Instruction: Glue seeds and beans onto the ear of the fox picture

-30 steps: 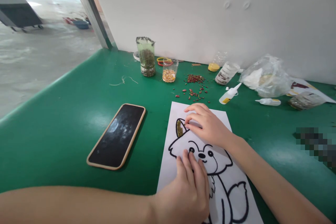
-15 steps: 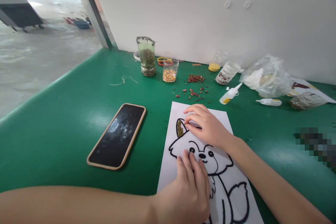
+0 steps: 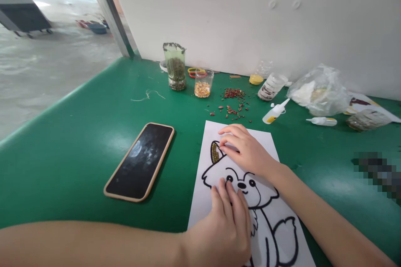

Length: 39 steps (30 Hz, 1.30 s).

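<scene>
A white sheet with a black-outlined fox drawing (image 3: 282, 242) lies on the green table. Small green beans (image 3: 215, 152) fill part of the fox's left ear. At that ear, my right hand (image 3: 247, 150) is bent with thumb and index fingertips close together; anything between them is too small to make out. My left hand (image 3: 224, 225) rests over the fox's face and chest, its fingers stretched out and lying on the paper. Part of the drawing is hidden under both hands.
A phone (image 3: 139, 162) lies left of the paper. Beyond stand a green cup of beans (image 3: 176, 69) and a clear cup of corn kernels (image 3: 202, 87). Loose red beans (image 3: 233, 94), a glue bottle (image 3: 275, 112), a tipped jar (image 3: 272, 87) and a plastic bag (image 3: 322, 91) lie behind.
</scene>
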Each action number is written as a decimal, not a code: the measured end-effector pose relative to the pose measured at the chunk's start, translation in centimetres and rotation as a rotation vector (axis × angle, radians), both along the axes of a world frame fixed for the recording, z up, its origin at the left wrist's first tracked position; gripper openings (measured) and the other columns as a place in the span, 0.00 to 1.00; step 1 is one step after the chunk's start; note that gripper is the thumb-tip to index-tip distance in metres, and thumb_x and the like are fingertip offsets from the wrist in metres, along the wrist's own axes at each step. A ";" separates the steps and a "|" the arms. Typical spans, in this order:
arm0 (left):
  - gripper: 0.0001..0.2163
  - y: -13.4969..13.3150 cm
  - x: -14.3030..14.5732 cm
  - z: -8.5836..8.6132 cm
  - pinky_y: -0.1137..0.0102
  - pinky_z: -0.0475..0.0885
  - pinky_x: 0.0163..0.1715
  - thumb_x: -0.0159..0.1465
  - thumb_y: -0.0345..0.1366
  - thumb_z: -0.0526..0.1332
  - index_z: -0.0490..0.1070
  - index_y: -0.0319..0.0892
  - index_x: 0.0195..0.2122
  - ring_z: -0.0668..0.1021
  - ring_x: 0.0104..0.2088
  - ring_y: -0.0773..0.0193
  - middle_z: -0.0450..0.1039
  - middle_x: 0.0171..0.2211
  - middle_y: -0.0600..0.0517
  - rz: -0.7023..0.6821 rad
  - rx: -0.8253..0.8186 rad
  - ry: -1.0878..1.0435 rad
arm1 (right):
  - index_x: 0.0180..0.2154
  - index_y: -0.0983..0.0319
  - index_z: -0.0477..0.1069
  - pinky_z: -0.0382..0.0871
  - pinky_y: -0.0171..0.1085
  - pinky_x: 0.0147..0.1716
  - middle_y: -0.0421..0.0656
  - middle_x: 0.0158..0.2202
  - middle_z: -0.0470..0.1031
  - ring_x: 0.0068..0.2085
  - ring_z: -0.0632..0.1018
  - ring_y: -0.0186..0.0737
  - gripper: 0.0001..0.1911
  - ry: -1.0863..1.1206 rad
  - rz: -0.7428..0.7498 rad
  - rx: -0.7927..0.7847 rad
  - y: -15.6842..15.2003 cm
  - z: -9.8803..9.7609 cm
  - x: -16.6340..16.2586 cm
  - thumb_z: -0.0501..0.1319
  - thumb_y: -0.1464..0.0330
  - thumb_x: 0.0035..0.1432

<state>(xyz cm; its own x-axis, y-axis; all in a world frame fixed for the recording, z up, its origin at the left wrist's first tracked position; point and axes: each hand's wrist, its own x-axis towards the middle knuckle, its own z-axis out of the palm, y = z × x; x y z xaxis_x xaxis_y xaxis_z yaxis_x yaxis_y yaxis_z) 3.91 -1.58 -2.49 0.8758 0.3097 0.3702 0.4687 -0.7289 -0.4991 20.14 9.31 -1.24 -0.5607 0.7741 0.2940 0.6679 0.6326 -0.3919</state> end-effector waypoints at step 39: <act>0.20 0.0 0.0 0.0 0.55 0.73 0.34 0.62 0.31 0.47 0.69 0.24 0.48 0.78 0.41 0.44 0.75 0.41 0.34 0.005 -0.004 0.003 | 0.31 0.61 0.69 0.65 0.45 0.51 0.46 0.45 0.71 0.50 0.68 0.42 0.06 -0.027 0.073 0.060 0.0 0.1 -0.2 0.56 0.74 0.58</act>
<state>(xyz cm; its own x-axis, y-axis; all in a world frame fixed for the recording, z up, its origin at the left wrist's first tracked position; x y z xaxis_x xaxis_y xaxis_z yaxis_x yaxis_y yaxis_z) 3.93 -1.62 -2.46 0.8754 0.3153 0.3664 0.4707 -0.7287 -0.4974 19.96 9.32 -1.17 -0.6233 0.7122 0.3228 0.6290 0.7020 -0.3342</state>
